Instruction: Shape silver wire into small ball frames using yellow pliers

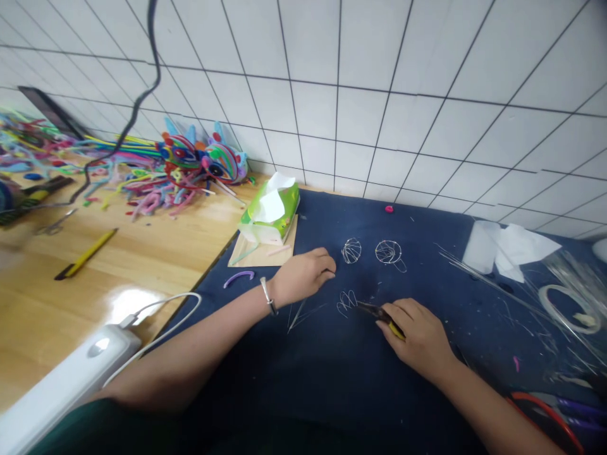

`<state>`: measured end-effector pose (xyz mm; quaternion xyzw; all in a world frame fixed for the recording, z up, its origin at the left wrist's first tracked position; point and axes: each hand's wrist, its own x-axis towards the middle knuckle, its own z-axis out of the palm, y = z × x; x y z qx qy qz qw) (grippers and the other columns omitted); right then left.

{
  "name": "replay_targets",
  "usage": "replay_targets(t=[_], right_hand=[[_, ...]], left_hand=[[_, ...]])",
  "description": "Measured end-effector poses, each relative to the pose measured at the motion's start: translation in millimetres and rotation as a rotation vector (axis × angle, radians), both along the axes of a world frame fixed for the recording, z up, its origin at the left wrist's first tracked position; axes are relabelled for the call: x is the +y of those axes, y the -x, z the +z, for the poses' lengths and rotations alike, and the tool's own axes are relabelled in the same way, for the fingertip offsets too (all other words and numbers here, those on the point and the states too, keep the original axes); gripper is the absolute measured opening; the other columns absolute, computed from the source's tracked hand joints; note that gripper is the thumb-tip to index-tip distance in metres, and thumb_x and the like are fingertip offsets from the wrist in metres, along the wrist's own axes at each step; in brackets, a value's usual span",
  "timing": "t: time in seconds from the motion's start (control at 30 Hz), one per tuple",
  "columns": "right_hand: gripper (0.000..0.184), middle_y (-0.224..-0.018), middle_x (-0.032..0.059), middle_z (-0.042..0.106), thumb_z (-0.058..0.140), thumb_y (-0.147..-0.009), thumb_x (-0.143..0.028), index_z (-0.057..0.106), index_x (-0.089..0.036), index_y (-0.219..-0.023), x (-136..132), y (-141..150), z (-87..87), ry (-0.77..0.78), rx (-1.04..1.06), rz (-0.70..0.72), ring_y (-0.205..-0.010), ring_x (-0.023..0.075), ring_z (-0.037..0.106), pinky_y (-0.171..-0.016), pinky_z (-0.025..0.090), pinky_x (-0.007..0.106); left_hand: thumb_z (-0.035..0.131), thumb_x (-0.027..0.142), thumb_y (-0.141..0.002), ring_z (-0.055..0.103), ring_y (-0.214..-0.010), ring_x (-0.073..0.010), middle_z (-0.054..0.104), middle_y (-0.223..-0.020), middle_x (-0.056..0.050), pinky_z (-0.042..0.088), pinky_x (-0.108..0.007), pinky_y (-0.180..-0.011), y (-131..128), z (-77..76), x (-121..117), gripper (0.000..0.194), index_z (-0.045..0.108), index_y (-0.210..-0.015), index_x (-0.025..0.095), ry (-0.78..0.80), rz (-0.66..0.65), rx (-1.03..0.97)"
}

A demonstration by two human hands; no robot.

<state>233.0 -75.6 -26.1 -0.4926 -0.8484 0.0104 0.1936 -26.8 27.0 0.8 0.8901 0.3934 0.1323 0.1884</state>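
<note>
Right hand: here it is, right of centre, the right hand (420,338) wrapped around the pliers (379,311), a yellow grip showing under the thumb; the nose points left
Bent wire: right at that nose, the looped bent wire (349,298), lying over the dark blue cloth (332,385); whether the nose grips it or only touches it, I cannot tell
Left hand: across to the left and a little farther off, the left hand (306,275) with fingers curled in narrow; whether anything sits inside, I cannot tell
Wire frames: just beyond the hands, two of them side by side, the left wire frame (351,251) and the right wire frame (389,253), apart from each other
Left side: a purple strip (239,276) near the forearm; farther, a green tissue pack (285,215) on a wooden board (237,254); well left, a yellow cutter (92,251)
Right side: white paper (526,246) far; a pale coil (545,306) nearer
</note>
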Motion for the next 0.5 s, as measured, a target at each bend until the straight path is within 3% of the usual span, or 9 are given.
replay_targets(t=[0.13, 0.5], right_hand=[[0.019, -0.084, 0.0067, 0.058, 0.051, -0.081, -0.026, 0.059, -0.017, -0.096, 1, -2, -1.2, -0.001, 0.03, -0.028, -0.078, 0.0171, 0.055, -0.07, 0.045, 0.031], [0.02, -0.086, 0.0064, 0.058, 0.052, -0.081, -0.026, 0.058, -0.017, -0.097, 3, -4, -5.9, 0.03, 0.07, -0.041, -0.08, 0.0168, 0.055, -0.073, 0.045, 0.03]], left_hand=[[0.046, 0.027, -0.087, 0.057, -0.081, -0.0146, 0.056, -0.089, -0.004, 0.045, -0.026, -0.075, -15, -1.1, -17, 0.016, 0.059, -0.091, 0.018, 0.08, -0.118, 0.017], [0.047, 0.033, -0.086, 0.057, -0.081, -0.0171, 0.056, -0.089, -0.003, 0.044, -0.026, -0.068, -39, -15.4, -25, 0.018, 0.056, -0.09, 0.019, 0.027, 0.006, 0.055]])
